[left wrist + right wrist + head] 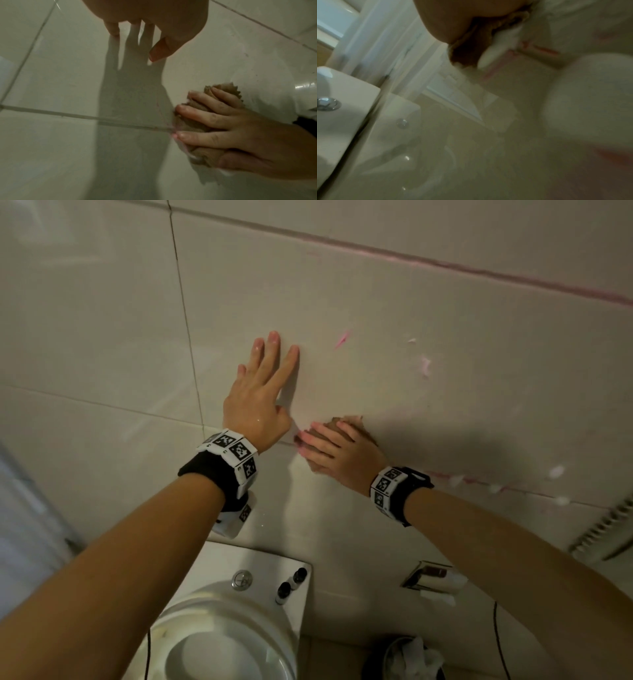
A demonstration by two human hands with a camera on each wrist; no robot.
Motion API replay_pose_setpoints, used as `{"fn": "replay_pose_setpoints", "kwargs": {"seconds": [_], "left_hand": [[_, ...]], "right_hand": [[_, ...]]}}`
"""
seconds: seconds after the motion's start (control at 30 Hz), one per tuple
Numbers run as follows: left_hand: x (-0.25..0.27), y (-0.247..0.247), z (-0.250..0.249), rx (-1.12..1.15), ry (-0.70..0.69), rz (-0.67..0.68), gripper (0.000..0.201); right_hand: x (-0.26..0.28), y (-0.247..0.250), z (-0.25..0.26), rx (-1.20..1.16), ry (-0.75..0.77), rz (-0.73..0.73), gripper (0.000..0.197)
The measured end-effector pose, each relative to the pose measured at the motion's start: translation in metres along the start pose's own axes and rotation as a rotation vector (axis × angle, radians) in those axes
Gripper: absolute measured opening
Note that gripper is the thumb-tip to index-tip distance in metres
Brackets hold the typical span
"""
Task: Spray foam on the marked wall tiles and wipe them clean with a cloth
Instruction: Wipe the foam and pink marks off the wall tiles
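Fingers (322,440) of the right hand (342,455) lie spread over a tan cloth (193,125), pressing it against the wall tile (394,364) at a grout line. At ten o'clock from it the left hand (260,395) rests flat on the tile, fingers straight, holding nothing. Foam flecks (425,367) and pink marks (342,338) lie at one o'clock; a toilet (219,628) sits at six.

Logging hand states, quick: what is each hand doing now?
Left hand: open, fingers flat on the wall tile.
Right hand: pressing the brown cloth against the tile.
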State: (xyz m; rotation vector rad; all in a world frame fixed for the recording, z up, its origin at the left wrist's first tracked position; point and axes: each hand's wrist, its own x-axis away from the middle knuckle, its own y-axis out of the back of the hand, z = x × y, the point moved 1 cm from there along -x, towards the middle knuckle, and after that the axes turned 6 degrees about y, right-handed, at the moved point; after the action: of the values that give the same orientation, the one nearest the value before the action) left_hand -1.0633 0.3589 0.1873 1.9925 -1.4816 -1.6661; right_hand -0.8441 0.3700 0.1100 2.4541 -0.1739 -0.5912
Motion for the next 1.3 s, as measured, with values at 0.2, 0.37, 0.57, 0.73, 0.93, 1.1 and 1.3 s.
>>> {"fn": "replay_pose_setpoints", "kwargs": {"seconds": [0.2, 0.37, 0.57, 0.73, 0.93, 1.1, 1.3], "left_hand": [[0.003, -0.004, -0.010, 0.004, 0.046, 0.036, 0.097], [0.007, -0.003, -0.017, -0.024, 0.078, 0.086, 0.098], [0.007, 0.007, -0.016, -0.068, 0.069, 0.169, 0.099], [0.009, 0.011, 0.006, -0.071, -0.053, 0.172, 0.099], [0.019, 0.015, 0.032, -0.064, -0.093, 0.201, 0.097], [0.021, 0.020, 0.038, -0.099, -0.052, 0.280, 0.100], [0.020, 0.022, 0.038, -0.137, -0.031, 0.330, 0.099]], "right_hand": [[0.055, 0.008, -0.009, 0.001, -0.005, 0.020, 0.041], [0.104, 0.030, -0.027, 0.040, -0.061, 0.017, 0.037], [0.113, 0.034, -0.028, 0.063, -0.056, 0.059, 0.039], [0.074, 0.019, -0.007, 0.032, -0.105, 0.028, 0.040], [0.029, 0.006, 0.008, 0.004, -0.110, -0.035, 0.044], [-0.003, -0.003, 0.020, -0.006, -0.136, -0.107, 0.043], [-0.032, -0.016, 0.031, 0.010, -0.126, -0.106, 0.046]]}}
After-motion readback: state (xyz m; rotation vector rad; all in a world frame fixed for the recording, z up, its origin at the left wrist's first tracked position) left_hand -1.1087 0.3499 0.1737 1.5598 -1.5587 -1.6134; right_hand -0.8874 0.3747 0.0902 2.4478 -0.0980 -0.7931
